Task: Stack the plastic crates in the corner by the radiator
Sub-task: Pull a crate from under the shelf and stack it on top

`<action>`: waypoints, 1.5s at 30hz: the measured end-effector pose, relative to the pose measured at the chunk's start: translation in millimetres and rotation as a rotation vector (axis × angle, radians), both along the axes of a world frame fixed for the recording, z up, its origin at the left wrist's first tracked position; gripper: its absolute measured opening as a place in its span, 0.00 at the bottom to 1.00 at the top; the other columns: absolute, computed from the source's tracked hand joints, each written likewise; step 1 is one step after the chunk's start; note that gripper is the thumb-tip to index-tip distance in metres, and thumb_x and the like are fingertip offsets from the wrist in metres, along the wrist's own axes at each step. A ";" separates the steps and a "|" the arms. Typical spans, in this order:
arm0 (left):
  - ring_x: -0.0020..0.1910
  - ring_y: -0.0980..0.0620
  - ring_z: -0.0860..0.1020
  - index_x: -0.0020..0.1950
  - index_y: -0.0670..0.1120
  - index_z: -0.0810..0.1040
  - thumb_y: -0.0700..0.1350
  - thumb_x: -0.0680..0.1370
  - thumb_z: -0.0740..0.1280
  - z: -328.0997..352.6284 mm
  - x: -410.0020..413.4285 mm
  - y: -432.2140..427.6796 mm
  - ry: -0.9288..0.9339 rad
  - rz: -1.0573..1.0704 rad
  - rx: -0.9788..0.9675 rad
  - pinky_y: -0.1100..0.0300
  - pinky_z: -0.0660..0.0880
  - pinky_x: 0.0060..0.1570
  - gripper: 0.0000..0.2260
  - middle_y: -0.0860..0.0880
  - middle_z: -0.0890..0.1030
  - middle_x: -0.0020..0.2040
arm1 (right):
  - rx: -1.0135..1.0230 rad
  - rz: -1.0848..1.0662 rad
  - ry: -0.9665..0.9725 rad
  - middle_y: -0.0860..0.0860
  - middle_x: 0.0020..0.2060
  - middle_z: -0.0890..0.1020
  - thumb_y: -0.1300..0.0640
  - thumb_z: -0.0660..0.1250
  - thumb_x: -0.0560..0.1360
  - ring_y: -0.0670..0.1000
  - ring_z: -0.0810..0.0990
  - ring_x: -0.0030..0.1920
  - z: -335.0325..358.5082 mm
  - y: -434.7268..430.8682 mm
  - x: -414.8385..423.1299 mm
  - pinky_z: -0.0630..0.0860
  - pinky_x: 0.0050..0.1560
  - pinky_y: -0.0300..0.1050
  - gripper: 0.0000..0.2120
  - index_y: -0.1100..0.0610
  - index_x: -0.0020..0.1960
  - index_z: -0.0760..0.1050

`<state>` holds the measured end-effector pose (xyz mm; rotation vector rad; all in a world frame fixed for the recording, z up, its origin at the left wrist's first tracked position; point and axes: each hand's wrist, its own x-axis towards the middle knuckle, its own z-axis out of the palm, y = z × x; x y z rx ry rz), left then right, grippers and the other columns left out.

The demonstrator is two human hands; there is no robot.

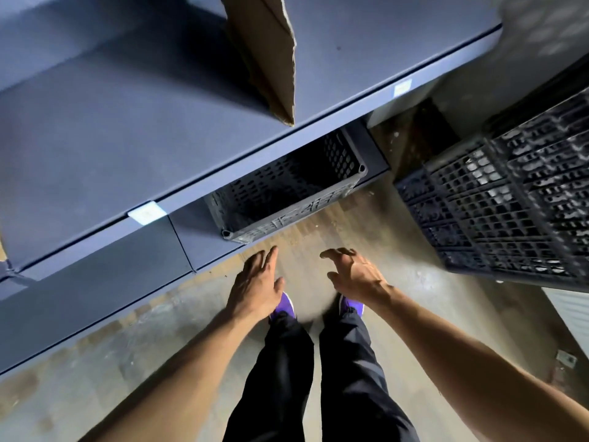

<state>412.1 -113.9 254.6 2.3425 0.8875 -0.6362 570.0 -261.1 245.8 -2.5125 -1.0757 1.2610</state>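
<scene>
Item one, crate (287,199): black perforated plastic, centre of frame, set low and tucked partly under the blue shelf (127,138); nobody holds it. Item two, stack of crates (510,202): right of frame, just above the pale ribbed radiator (570,311) at the lower right edge; I take that corner as the destination. Risks, as I judge them: the crate's far rim sits beneath the shelf lip, so a straight lift could knock it against the metal and twist it out of my grasp. It wants drawing toward me first. The cardboard sheet (267,52) hanging over the shelf edge, upper centre, could be shaken loose by such a knock. The lattice walls may snag fingertips. Item three, left hand (258,282) and right hand (353,275): lower centre, apart, both empty, backs up. The left's fingers are nearly straight, the right's spread and hooked, and both are extended toward the crate's near rim without touching it.
</scene>
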 end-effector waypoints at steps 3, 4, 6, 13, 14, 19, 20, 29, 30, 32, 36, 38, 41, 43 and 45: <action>0.75 0.46 0.60 0.80 0.50 0.49 0.51 0.80 0.61 -23.1 16.3 10.9 -0.006 0.013 0.010 0.49 0.64 0.71 0.32 0.45 0.62 0.76 | 0.026 0.004 -0.011 0.53 0.68 0.75 0.55 0.66 0.77 0.55 0.70 0.69 -23.4 14.9 11.3 0.69 0.63 0.46 0.24 0.50 0.73 0.68; 0.74 0.45 0.61 0.80 0.50 0.50 0.50 0.80 0.62 -32.1 21.5 13.6 -0.010 0.020 0.021 0.49 0.64 0.71 0.32 0.45 0.63 0.75 | 0.039 0.008 -0.024 0.53 0.68 0.75 0.55 0.66 0.77 0.55 0.70 0.69 -32.2 19.1 15.8 0.69 0.63 0.45 0.24 0.50 0.72 0.68; 0.73 0.45 0.62 0.80 0.49 0.52 0.50 0.80 0.62 -50.7 30.3 18.0 -0.023 0.029 0.039 0.50 0.64 0.71 0.31 0.45 0.65 0.74 | 0.076 0.023 -0.047 0.53 0.68 0.75 0.55 0.66 0.77 0.55 0.70 0.69 -49.9 25.6 24.6 0.68 0.63 0.44 0.24 0.51 0.72 0.69; 0.77 0.45 0.54 0.80 0.49 0.51 0.50 0.80 0.63 -131.2 50.1 28.5 0.004 0.022 0.142 0.49 0.60 0.72 0.32 0.45 0.54 0.79 | 0.135 0.113 -0.135 0.51 0.71 0.72 0.54 0.66 0.76 0.55 0.68 0.70 -129.8 33.5 56.9 0.67 0.65 0.45 0.27 0.50 0.74 0.67; 0.78 0.45 0.53 0.80 0.49 0.51 0.50 0.80 0.63 -142.8 54.0 32.8 0.002 0.015 0.170 0.50 0.58 0.73 0.33 0.45 0.52 0.80 | 0.148 0.131 -0.154 0.51 0.71 0.71 0.54 0.67 0.76 0.55 0.68 0.70 -141.1 33.9 61.8 0.67 0.65 0.45 0.28 0.50 0.74 0.66; 0.75 0.44 0.61 0.80 0.47 0.53 0.51 0.79 0.64 -188.2 75.3 53.8 -0.016 0.041 0.239 0.50 0.60 0.74 0.33 0.45 0.62 0.76 | 0.213 0.186 -0.272 0.52 0.76 0.63 0.50 0.67 0.77 0.56 0.63 0.72 -175.2 50.9 87.8 0.65 0.69 0.52 0.33 0.49 0.78 0.58; 0.72 0.44 0.64 0.79 0.48 0.54 0.52 0.79 0.64 -193.2 79.6 54.0 -0.009 0.052 0.252 0.50 0.61 0.72 0.33 0.45 0.65 0.74 | 0.224 0.201 -0.294 0.52 0.77 0.61 0.48 0.67 0.77 0.55 0.61 0.73 -178.9 56.2 93.1 0.63 0.71 0.53 0.34 0.48 0.79 0.56; 0.62 0.42 0.75 0.70 0.54 0.68 0.53 0.80 0.64 -218.8 110.6 69.1 0.006 0.135 0.263 0.51 0.72 0.58 0.18 0.48 0.78 0.65 | 0.131 0.399 -0.440 0.52 0.67 0.72 0.46 0.63 0.79 0.55 0.67 0.70 -205.7 101.7 117.6 0.51 0.75 0.56 0.27 0.48 0.76 0.61; 0.62 0.42 0.76 0.70 0.55 0.69 0.54 0.80 0.63 -221.0 113.4 72.9 0.027 0.123 0.260 0.52 0.72 0.59 0.18 0.48 0.78 0.65 | 0.139 0.389 -0.437 0.52 0.65 0.74 0.48 0.63 0.79 0.55 0.69 0.67 -208.4 107.0 119.1 0.53 0.74 0.55 0.24 0.48 0.73 0.65; 0.63 0.43 0.75 0.70 0.54 0.70 0.57 0.80 0.62 -225.0 120.1 82.9 0.084 0.091 0.238 0.52 0.71 0.61 0.19 0.47 0.78 0.65 | 0.110 0.375 -0.406 0.50 0.64 0.76 0.51 0.63 0.79 0.55 0.70 0.66 -214.6 116.7 125.5 0.57 0.71 0.53 0.19 0.47 0.69 0.70; 0.62 0.42 0.76 0.72 0.52 0.70 0.58 0.81 0.59 -221.7 122.9 92.4 0.134 -0.048 0.229 0.51 0.71 0.62 0.21 0.45 0.79 0.65 | -0.009 0.358 -0.328 0.52 0.67 0.76 0.50 0.60 0.82 0.54 0.72 0.67 -209.7 130.8 141.4 0.61 0.72 0.50 0.17 0.45 0.71 0.70; 0.59 0.41 0.78 0.71 0.52 0.71 0.58 0.81 0.59 -212.6 118.5 90.0 0.113 -0.049 0.272 0.51 0.72 0.60 0.20 0.43 0.80 0.62 | 0.002 0.369 -0.292 0.53 0.67 0.77 0.49 0.61 0.82 0.54 0.73 0.67 -200.9 132.6 143.9 0.62 0.72 0.50 0.18 0.46 0.71 0.70; 0.51 0.41 0.81 0.71 0.52 0.71 0.56 0.81 0.61 -193.5 109.3 87.1 0.062 -0.038 0.317 0.49 0.74 0.58 0.19 0.42 0.83 0.54 | 0.063 0.400 -0.327 0.56 0.61 0.80 0.49 0.60 0.82 0.57 0.77 0.62 -178.9 127.0 141.0 0.67 0.65 0.54 0.15 0.50 0.67 0.75; 0.46 0.42 0.82 0.72 0.52 0.70 0.55 0.82 0.61 -174.9 103.5 89.3 0.026 -0.057 0.334 0.50 0.75 0.57 0.20 0.42 0.84 0.49 | 0.164 0.423 -0.383 0.59 0.54 0.82 0.50 0.59 0.82 0.61 0.78 0.55 -158.4 120.7 138.9 0.70 0.56 0.58 0.14 0.55 0.60 0.78; 0.44 0.43 0.82 0.73 0.52 0.69 0.54 0.82 0.62 -154.4 100.9 91.6 0.009 -0.084 0.336 0.52 0.76 0.54 0.20 0.42 0.84 0.48 | 0.181 0.429 -0.347 0.59 0.52 0.81 0.51 0.61 0.81 0.62 0.78 0.52 -135.2 118.0 139.1 0.70 0.50 0.57 0.13 0.57 0.59 0.78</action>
